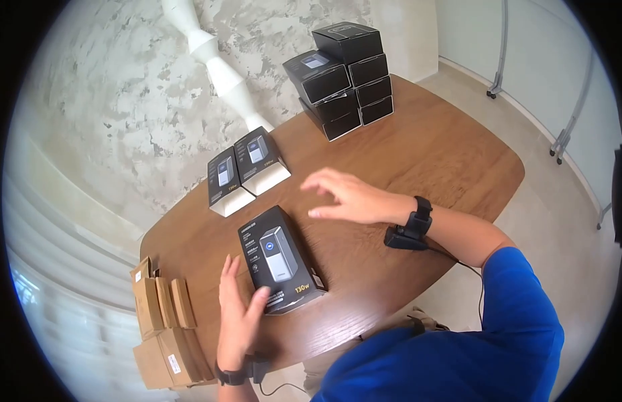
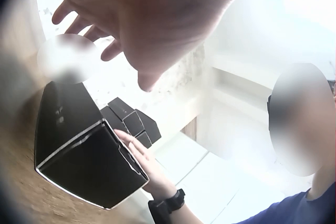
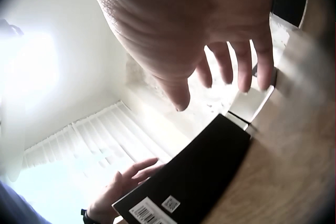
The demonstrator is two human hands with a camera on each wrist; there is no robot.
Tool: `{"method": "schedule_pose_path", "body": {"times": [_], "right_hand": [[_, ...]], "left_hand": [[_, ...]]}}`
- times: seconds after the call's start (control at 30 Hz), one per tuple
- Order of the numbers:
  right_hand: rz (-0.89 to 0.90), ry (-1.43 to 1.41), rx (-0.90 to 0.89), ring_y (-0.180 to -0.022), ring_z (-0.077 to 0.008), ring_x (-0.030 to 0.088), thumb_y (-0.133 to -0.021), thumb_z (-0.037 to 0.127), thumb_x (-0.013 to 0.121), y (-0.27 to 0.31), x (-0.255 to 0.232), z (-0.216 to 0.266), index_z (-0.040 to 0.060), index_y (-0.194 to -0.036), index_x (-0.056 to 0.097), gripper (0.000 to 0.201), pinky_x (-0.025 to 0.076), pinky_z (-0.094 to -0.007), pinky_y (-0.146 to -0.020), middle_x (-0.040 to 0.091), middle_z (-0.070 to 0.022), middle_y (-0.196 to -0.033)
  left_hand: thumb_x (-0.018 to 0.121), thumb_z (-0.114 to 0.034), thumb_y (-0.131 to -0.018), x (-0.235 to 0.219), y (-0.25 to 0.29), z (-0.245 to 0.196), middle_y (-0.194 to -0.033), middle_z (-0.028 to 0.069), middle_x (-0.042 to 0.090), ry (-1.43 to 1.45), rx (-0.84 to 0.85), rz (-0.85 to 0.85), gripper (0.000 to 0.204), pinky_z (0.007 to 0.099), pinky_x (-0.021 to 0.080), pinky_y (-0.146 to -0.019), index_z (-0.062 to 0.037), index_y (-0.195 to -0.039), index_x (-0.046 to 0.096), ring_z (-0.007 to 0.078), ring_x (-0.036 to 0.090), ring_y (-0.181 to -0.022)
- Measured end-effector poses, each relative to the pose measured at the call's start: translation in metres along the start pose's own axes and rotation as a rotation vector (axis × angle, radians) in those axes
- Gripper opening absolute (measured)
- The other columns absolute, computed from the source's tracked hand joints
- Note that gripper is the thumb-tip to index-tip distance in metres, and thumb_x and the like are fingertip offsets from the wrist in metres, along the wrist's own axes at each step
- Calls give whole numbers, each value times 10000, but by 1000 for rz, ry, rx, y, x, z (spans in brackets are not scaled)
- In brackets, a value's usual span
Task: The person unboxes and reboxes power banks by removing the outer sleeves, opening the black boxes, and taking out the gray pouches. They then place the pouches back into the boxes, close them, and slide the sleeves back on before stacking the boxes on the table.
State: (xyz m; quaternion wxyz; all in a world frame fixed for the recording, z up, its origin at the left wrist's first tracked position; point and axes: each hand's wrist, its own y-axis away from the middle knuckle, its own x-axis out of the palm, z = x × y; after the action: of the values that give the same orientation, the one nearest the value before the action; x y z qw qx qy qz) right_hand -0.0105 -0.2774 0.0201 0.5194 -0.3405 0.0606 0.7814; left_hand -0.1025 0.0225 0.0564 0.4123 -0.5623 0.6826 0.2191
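Observation:
A black retail box point(image 1: 281, 260) lies flat near the table's front edge, its printed top showing a silver device and "130w". My left hand point(image 1: 238, 309) is at its left front corner, fingers spread and the thumb overlapping the box edge in the head view. Past the box's far right side, my right hand point(image 1: 348, 196) hovers with fingers loosely extended and nothing in its grasp. From the right wrist, the side of the box point(image 3: 197, 174) shows a barcode label, with the right fingers point(image 3: 244, 66) hanging apart from it. The left wrist view shows the box's black end face point(image 2: 94, 166).
Two similar boxes point(image 1: 257, 155) lie side by side farther back, white flaps toward me. A stack of black boxes point(image 1: 344, 74) stands at the table's far end. Brown cardboard boxes point(image 1: 165, 335) are piled at the left edge. A white sculpted column point(image 1: 220, 74) rises behind the table.

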Motion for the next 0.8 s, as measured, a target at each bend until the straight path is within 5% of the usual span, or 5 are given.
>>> {"method": "schedule_pose_path", "body": {"times": [0.07,0.27,0.5,0.6,0.8], "right_hand": [[-418,306,-236,-1192,-328,474,-847,406,666,-4,-19,-9,51,-1257,487,571,398,-399,-995,454,-194,-1298],[-992,803,-34,-1339,-453,257,-709,540,737,-36,-116,-1,92,-1368,407,862,282,-586,-1032,267,-218,-1477],[-990,921,409,-1316,-523,268,-647,663,710,-104,-198,-14,111,-1436,339,1032,304,-641,-997,164,-219,-1533],[-902,710,574,-1236,-471,431,-659,629,712,-112,-219,-43,96,-1387,434,944,370,-558,-988,370,-226,-1442],[-1158,-635,-16,-897,-165,589,-774,542,678,-81,-266,-63,88,-1091,611,558,462,-318,-806,640,-50,-975]], "left_hand": [[668,-332,-820,9,-3,-14,-1509,212,234,-100,10,54,781,452,177,-1137,-16,-1430,296,359,227,-1397],[717,-454,-764,32,-16,-38,-1513,226,213,-312,114,131,903,576,109,-1116,-44,-1445,288,402,166,-1410],[678,-533,-770,43,-22,-38,-1493,245,250,-408,173,163,858,586,132,-1106,-51,-1410,372,437,198,-1387],[670,-540,-771,44,-21,-37,-1487,251,260,-410,190,142,852,585,137,-1105,-54,-1407,378,437,209,-1382],[677,-544,-760,42,-21,-34,-1478,239,285,-382,213,139,850,576,147,-1106,-49,-1391,398,428,231,-1374]]}}
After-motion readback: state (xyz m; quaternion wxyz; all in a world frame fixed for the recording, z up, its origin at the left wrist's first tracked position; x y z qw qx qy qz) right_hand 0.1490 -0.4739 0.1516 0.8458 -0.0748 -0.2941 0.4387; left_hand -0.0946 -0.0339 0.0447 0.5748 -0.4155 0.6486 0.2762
